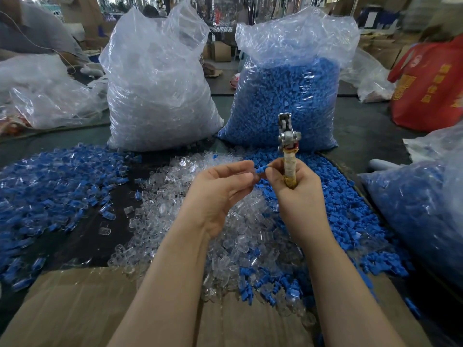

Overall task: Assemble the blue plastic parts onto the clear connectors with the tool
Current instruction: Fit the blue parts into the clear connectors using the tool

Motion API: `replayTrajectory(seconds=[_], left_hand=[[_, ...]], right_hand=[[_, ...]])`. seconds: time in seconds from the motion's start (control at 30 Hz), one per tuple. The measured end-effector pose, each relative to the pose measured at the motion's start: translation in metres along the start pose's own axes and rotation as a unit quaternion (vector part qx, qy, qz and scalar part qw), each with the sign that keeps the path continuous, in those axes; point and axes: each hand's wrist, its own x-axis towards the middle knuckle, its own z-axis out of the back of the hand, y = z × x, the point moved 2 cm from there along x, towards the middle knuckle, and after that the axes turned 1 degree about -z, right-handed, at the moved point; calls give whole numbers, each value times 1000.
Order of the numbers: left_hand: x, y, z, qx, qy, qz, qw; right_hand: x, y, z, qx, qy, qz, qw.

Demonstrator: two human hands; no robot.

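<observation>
Both hands meet on one blue part above the piles.

The left hand (220,189) pinches the blue part (261,169); the right hand (292,182), fist wrapped round the tool (288,144), seems to touch it too, over the clear connectors (190,221).

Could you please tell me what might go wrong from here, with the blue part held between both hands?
The blue part is only pinched between the fingertips of the left hand and right hand, so it could slip into the loose clear connectors below. The right hand also grips the tool, whose metal head points up, unsupported; it may wobble.
</observation>
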Motion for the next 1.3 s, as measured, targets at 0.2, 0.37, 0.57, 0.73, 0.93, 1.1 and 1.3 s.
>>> replayTrajectory(seconds=[0.2,0.37,0.57,0.73,0.93,1.1,1.3], left_hand=[[-1,2,-2,36,-30,-31,998],[-2,1,-1,81,-33,-70,994],[-4,0,-5,179,-49,-126,975],[-5,-1,-9,179,-62,-157,969],[-5,-2,-8,177,-67,-174,966],[-5,-3,-9,186,-63,-168,966],[-5,-4,-9,185,-63,-163,967]], right_hand=[[0,0,0,9,-9,6,1000],[0,1,0,19,-14,10,1000],[0,3,-1,24,-12,23,999],[-1,1,-5,3,-22,29,999],[-2,0,-7,-31,-26,43,998],[-2,0,-7,-42,-21,47,998],[-2,1,-7,-49,-13,46,998]])
